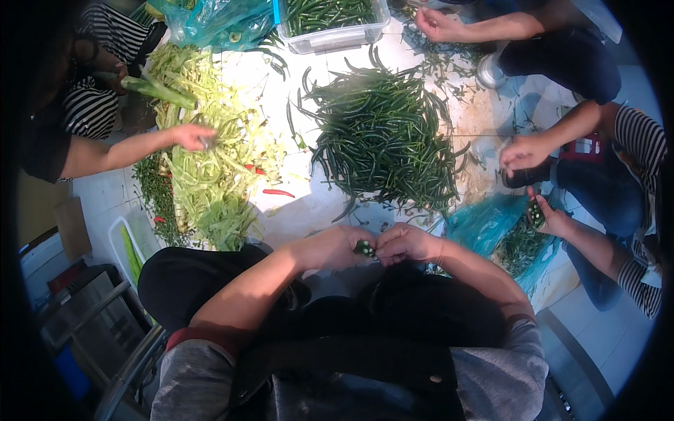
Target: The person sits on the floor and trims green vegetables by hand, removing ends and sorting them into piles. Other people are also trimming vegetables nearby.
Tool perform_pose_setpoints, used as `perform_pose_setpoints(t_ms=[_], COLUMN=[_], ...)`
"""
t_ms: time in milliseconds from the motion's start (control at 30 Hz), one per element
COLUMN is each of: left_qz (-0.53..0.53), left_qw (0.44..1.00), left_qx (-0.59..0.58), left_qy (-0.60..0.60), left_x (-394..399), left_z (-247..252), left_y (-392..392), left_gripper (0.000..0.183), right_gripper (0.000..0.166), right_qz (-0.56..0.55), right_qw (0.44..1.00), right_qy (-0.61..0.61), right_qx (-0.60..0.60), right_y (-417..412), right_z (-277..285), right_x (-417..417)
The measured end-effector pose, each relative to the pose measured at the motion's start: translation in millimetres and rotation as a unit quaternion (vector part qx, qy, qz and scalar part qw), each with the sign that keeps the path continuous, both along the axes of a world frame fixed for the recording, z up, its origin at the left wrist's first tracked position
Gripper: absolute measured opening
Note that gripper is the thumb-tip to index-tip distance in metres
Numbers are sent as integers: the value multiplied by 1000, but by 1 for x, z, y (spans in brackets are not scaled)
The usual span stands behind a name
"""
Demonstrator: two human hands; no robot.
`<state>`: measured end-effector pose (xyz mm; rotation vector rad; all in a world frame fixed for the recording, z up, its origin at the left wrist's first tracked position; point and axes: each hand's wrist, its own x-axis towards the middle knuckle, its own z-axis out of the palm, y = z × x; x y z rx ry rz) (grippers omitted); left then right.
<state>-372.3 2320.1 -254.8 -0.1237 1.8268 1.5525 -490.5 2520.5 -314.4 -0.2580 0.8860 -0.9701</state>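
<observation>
My left hand (345, 246) is closed around a small bunch of green chili peppers (364, 249), their ends showing at its right side. Beside it, my right hand (405, 243) has its fingertips drawn together at those ends; whether they pinch a stem is too small to tell. Both hands are above my lap, near the floor's front part. Beyond them lies a large heap of long dark green chili peppers (387, 137) on the pale tiled floor (305, 208). Small loose stems (368, 213) are scattered between the heap and my hands.
At left, a co-worker's hand (195, 137) holds a peeling tool over pale green peelings (205, 194); the other grips a long green vegetable (158, 90). Co-workers' hands (526, 152) are at right, near a teal plastic bag (479, 223). A clear plastic bin (337, 39) of green chilies stands beyond the heap.
</observation>
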Motion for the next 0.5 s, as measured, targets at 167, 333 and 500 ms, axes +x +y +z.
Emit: perform_pose_setpoints(t_ms=[167,333,500], left_qz=[149,434,457], left_qw=[985,864,856], left_qx=[63,170,119], left_qy=[-60,-190,-209], left_x=[-6,-11,-19], left_z=[-6,-13,-8], left_y=[3,9,6], left_gripper=[17,17,22], right_gripper=[28,28,14], right_qz=[-207,-137,-42], right_qw=[957,871,581], right_qy=[-202,466,812], right_qx=[27,-72,-14], right_y=[0,-11,7], right_z=[-5,-10,-38], right_x=[3,0,-17])
